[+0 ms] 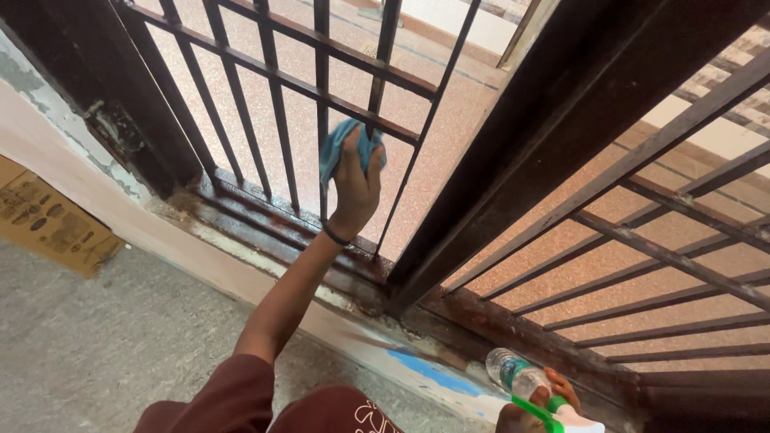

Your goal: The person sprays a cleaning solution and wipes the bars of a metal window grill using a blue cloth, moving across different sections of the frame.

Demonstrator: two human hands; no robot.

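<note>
My left hand (353,183) reaches forward and grips a blue cloth (337,144), pressing it against a dark metal bar of the window grille (277,76). A black band sits on that wrist. My right hand (539,403) is at the bottom edge and holds a clear plastic spray bottle (512,372) with a green and white trigger head, lying tilted near the rusty sill (265,232).
A second grille panel (642,200) angles off to the right, joined at a thick dark post (553,120). A flattened brown cardboard piece (44,216) lies at the left on the grey floor. A blue paint patch (433,373) marks the ledge.
</note>
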